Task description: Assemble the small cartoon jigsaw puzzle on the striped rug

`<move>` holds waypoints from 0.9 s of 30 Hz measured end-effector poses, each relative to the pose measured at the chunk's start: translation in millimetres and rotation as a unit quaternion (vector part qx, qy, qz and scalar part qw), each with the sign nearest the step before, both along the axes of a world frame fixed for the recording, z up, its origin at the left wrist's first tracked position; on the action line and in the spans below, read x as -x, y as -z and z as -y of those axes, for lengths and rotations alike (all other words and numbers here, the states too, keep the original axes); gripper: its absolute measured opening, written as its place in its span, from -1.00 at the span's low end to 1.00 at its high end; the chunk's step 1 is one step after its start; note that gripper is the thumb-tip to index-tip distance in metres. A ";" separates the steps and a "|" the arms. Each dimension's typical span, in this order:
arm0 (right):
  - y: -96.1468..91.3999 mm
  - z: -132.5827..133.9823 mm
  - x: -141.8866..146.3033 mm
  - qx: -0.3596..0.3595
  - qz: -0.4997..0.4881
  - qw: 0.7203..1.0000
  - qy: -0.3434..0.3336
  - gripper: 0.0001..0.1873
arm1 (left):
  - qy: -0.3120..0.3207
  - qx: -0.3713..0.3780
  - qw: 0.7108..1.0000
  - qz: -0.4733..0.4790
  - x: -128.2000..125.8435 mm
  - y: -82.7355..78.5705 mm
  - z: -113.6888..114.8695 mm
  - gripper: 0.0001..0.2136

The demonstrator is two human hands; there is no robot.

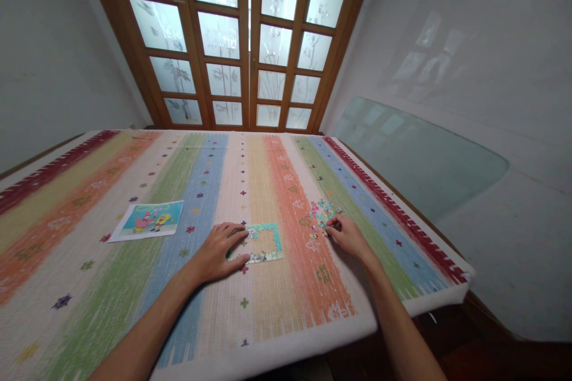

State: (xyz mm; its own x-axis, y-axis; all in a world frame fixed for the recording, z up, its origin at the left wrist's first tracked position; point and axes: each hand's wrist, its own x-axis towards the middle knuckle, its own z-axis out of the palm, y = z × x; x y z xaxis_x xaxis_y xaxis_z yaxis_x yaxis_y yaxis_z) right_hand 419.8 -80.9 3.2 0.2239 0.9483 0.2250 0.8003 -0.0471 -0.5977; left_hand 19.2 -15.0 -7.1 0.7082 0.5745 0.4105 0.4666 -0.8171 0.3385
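Note:
A partly assembled jigsaw puzzle [277, 240] lies flat on the striped cloth, its teal border pieces framing a bare tan middle. My left hand [220, 251] rests over the puzzle's left edge, fingers spread and palm down. To the right is a loose heap of small colourful puzzle pieces [322, 212]. At the heap's lower right edge, my right hand [347, 237] has thumb and forefinger pinched together on a puzzle piece, mostly hidden by the fingers. A picture sheet [156, 218] with cartoon figures lies left of my left hand.
The striped cloth [107, 274] covers a wide, low surface whose front edge [313, 342] runs below my forearms. Wooden doors with frosted panes [250, 71] stand at the far end. A glass-like panel [420, 161] is along the right wall.

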 end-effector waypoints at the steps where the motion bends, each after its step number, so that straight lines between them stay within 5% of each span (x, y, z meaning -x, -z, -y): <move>1: -2.3 -0.9 3.2 0.007 -0.012 1.000 -0.016 -0.88 | 0.000 0.001 1.000 -0.001 0.0 0.3 0.0 -0.63; 9: -24.3 -8.5 66.7 0.062 -0.169 0.958 -0.225 -0.69 | 0.001 0.009 1.000 -0.002 0.1 -2.6 0.9 -0.62; 14: -28.3 -16.5 111.5 0.100 -0.191 0.932 -0.292 -0.81 | -0.002 0.007 1.000 -0.005 -0.3 -2.4 2.0 -0.62; 23: -23.3 -27.9 159.5 0.126 -0.253 0.919 -0.273 -0.93 | -0.003 0.010 1.000 -0.003 0.4 -1.9 1.7 -0.60; 27: -14.2 -27.9 164.3 0.126 -0.346 0.892 -0.261 -0.92 | -0.004 0.009 1.000 -0.011 0.0 -3.0 2.1 -0.59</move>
